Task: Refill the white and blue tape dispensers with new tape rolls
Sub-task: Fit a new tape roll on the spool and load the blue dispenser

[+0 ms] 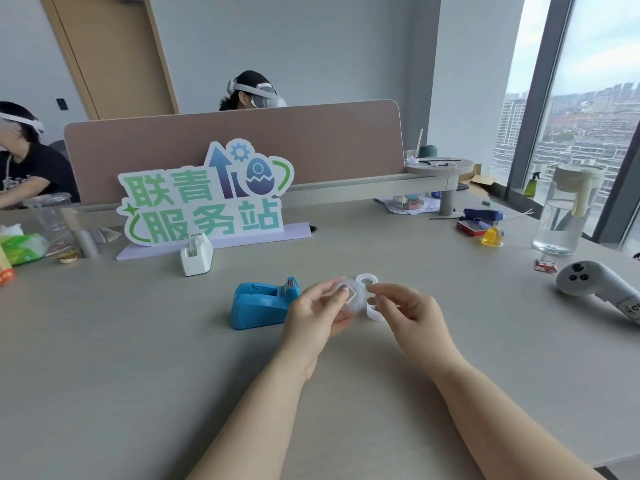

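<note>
Fingers of left hand (317, 315) curl round clear tape roll (351, 296); right hand (412, 317) fingers pinch its edge, near blue dispenser (259, 303).

Bare table (138, 358) is seen along the near edge and left of the blue dispenser (258, 304), so a way in is left from those sides. The middle is taken up by the left hand (313, 315) and right hand (412, 315), brought together on a tape roll (349, 296) just right of that dispenser. Further back, passage is blocked by the white dispenser (195, 254) and the sign (204, 195). The right side is narrowed by a controller (588, 280) and a water jug (562, 213)
</note>
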The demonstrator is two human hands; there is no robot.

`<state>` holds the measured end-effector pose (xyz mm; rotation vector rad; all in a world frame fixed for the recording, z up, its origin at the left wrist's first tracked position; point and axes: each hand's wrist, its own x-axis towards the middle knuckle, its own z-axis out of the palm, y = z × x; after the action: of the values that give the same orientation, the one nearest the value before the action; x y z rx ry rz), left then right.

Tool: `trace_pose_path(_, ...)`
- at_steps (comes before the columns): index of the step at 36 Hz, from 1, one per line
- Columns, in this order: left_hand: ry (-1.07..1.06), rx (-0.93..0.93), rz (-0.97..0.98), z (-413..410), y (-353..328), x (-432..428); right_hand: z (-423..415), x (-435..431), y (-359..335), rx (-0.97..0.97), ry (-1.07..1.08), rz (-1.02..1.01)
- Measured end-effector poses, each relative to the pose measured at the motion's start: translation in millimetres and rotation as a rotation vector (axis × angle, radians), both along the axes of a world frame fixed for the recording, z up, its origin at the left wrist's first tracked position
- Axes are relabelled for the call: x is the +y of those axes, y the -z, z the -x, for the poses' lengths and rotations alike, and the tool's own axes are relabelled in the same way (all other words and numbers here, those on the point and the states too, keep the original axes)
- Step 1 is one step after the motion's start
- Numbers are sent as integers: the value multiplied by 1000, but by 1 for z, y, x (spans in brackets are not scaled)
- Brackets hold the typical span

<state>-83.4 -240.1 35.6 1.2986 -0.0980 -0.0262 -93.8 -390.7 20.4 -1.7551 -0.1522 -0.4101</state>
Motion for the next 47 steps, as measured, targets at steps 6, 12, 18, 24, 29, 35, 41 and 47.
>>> trace_pose_path(6,-301,-298,-269,7,-14,50,-8,13,-11,-8,-16,36)
trace_pose_path(12,-469,-401,-516,0,-28,110,-28,72,-40,-39,-163,197)
trace_pose_path(18,-596,-361,-527,-13,-1,145,-51,120,-41,-34,-207,276)
trace_pose_path(24,-527,-365,-465,-20,2,149,-59,137,-25,-232,-112,476)
trace_pose_path(29,-448,-371,-485,-23,5,145,-59,145,-15,-266,-82,513)
trace_pose_path(35,-409,-363,-521,-26,10,145,-63,143,-12,-326,-29,473)
trace_pose_path(41,-434,-365,-680,-35,20,153,-68,145,-12,-372,69,508)
trace_pose_path(47,-489,-400,-748,-37,27,156,-76,145,-9,-431,130,647)
